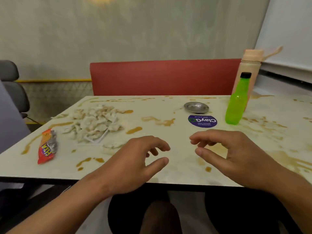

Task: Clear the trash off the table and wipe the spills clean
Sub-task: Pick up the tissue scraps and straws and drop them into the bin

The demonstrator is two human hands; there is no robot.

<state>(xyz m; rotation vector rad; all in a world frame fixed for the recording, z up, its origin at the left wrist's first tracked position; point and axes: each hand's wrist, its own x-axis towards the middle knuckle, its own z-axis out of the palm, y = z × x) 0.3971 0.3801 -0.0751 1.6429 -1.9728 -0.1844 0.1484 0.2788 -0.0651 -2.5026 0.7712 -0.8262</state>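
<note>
Head view: both hands hovering over the near edge of the pale, brown-stained desk (168, 173), left hand (135, 159) and right hand (228, 154) apart, fingers loosely curled, holding nothing. Heap of crumpled white tissues (94, 122) well to the far left; crushed red-orange snack wrapper (47, 146) farther left still, long axis running near to far. Left hand nearer both. Brown spills (159, 121) scattered all over.

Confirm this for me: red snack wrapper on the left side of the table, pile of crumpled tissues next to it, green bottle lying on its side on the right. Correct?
Not quite. In the head view the green bottle stands upright on the table, black cap on top. The rest holds: the red snack wrapper lies on the left with the pile of crumpled tissues beside it.
</note>
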